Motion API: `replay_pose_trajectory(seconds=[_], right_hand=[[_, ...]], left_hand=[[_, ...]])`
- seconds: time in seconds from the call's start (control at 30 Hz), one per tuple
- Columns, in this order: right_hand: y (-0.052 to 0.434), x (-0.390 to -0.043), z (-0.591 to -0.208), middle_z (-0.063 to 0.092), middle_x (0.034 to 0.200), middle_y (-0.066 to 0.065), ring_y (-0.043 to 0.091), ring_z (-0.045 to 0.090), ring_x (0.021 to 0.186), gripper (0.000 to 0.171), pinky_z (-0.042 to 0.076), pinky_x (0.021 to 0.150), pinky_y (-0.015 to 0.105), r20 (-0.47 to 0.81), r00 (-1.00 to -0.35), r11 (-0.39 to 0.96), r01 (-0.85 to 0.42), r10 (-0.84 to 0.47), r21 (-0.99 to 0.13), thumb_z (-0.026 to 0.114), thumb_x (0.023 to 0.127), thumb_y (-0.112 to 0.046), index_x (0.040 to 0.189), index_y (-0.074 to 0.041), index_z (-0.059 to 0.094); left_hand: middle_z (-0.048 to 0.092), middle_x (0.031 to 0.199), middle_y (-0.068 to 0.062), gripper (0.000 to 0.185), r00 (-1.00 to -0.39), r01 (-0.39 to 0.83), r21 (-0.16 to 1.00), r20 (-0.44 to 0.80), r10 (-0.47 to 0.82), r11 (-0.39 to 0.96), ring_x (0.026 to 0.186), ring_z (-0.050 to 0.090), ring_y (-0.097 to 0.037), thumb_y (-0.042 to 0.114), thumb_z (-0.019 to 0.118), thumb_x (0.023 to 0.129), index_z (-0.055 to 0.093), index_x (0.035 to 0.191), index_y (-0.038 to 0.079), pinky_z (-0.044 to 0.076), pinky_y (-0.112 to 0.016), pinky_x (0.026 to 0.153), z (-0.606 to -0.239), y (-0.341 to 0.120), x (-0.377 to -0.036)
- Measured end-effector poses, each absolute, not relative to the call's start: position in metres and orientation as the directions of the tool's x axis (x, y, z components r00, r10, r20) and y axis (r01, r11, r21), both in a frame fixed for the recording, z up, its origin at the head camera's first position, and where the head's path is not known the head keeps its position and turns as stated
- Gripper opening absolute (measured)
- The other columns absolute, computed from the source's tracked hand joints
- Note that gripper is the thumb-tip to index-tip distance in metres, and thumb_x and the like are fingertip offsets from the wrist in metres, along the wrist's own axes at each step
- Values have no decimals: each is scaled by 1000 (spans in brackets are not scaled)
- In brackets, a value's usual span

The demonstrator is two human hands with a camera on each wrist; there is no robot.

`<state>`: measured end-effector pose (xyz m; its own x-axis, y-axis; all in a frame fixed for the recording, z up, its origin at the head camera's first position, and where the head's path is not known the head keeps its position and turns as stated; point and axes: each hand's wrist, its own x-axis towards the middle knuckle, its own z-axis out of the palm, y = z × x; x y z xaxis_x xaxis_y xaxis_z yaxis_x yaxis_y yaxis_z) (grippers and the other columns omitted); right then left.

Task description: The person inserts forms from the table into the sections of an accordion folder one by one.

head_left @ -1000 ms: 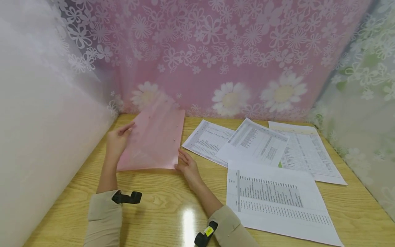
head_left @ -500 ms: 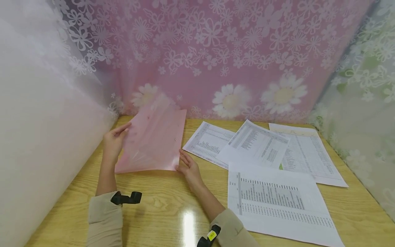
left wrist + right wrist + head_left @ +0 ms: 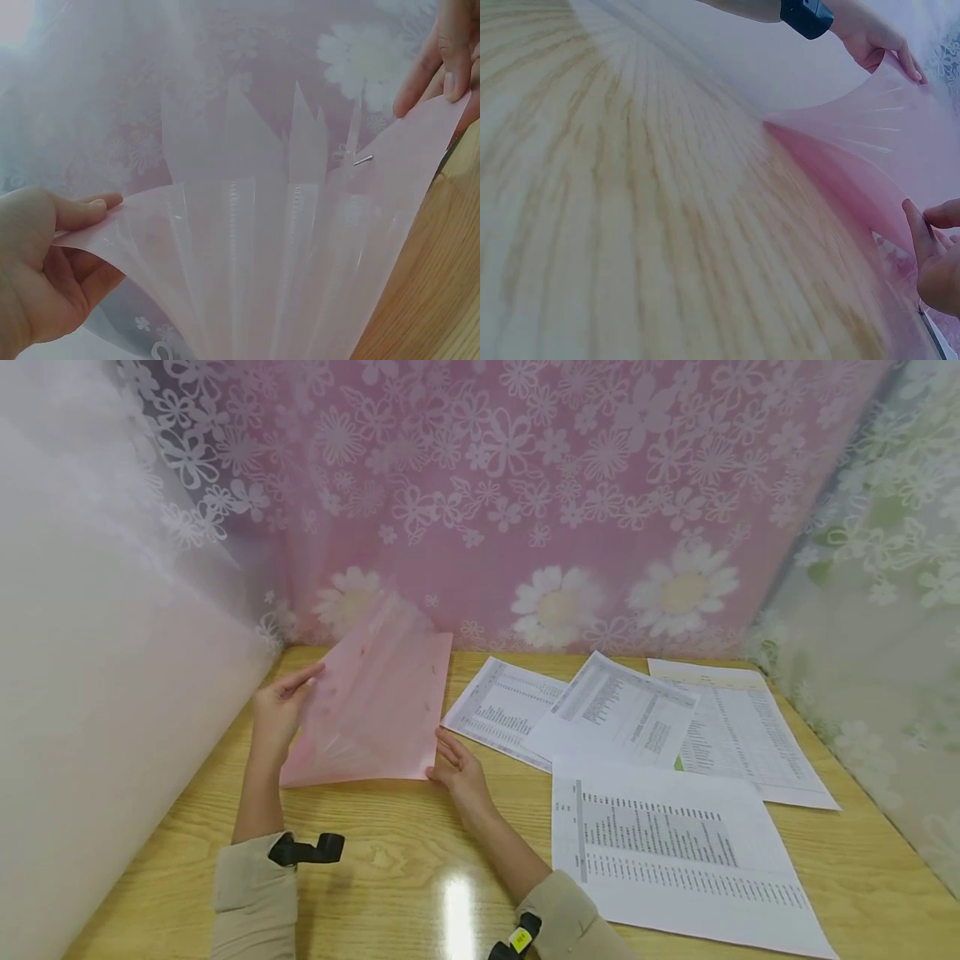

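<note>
You held a pink folder [image 3: 371, 706] tilted up at the desk's [image 3: 390, 852] far left corner, its lower edge on the wood. Your left hand [image 3: 279, 714] pinched its left edge; your right hand [image 3: 456, 766] gripped its lower right corner. The slick, thin plastic could have slipped free or creased if you pulled the sides apart, and it might have brushed the nearest sheet [image 3: 501, 706]. Compared with a second earlier, the folder and hands had barely shifted.

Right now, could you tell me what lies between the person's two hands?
The translucent pink plastic folder spans between the left hand and right hand, held at both edges, clearest in the head view.
</note>
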<state>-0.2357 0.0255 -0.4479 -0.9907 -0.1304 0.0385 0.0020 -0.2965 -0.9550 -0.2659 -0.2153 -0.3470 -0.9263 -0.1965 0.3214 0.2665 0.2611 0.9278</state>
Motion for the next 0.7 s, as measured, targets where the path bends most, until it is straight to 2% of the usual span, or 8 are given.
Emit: replay_pose_trajectory(seconds=[0.1, 0.23, 0.33, 0.47, 0.57, 0.7], right_hand=[[26, -236, -446, 40, 136, 21, 28, 43, 119, 60, 48, 80, 27, 28, -990, -285, 12, -136, -958, 56, 80, 13, 137, -2, 42], [30, -236, -440, 43, 133, 22, 22, 57, 97, 61, 49, 79, 29, 33, -985, -259, 12, -167, -966, 57, 79, 10, 136, 0, 41], [36, -237, -434, 43, 132, 23, 18, 60, 87, 60, 49, 79, 31, 39, -975, -214, 8, -217, -977, 58, 80, 8, 136, 1, 40], [52, -237, -423, 44, 131, 22, 24, 60, 95, 55, 46, 85, 36, 51, -937, -131, -5, -345, -991, 60, 84, 2, 136, 2, 40], [71, -237, -415, 46, 129, 25, 31, 56, 104, 50, 41, 90, 44, 65, -879, -65, -38, -472, -997, 56, 89, -1, 135, 3, 39], [101, -236, -398, 50, 124, 25, 32, 55, 106, 43, 40, 91, 47, 49, -831, 63, -101, -554, -993, 55, 91, -4, 132, 2, 45]], left_hand=[[56, 123, -15, 30, -928, 268, 932, 318, -192, 245, 115, 49, -18, 8, 53, 94, 57, 120, -5, 39, -19, 89, -348, -215, -265], [57, 121, -12, 29, -928, 279, 935, 322, -189, 220, 115, 49, -17, 8, 53, 94, 57, 120, -5, 39, -18, 89, -349, -214, -264], [58, 119, -12, 29, -923, 296, 934, 334, -192, 202, 115, 49, -17, 7, 55, 93, 59, 118, -5, 39, -18, 89, -349, -213, -265], [58, 119, -14, 30, -924, 298, 935, 333, -188, 192, 116, 48, -16, 10, 57, 92, 59, 117, -5, 39, -18, 90, -348, -210, -265], [56, 122, -14, 32, -934, 276, 941, 311, -175, 197, 118, 46, -17, 13, 57, 93, 58, 120, -3, 38, -19, 90, -347, -210, -263], [56, 123, -12, 34, -939, 267, 941, 303, -165, 209, 119, 45, -18, 15, 56, 93, 57, 122, -2, 38, -20, 91, -348, -213, -263]])
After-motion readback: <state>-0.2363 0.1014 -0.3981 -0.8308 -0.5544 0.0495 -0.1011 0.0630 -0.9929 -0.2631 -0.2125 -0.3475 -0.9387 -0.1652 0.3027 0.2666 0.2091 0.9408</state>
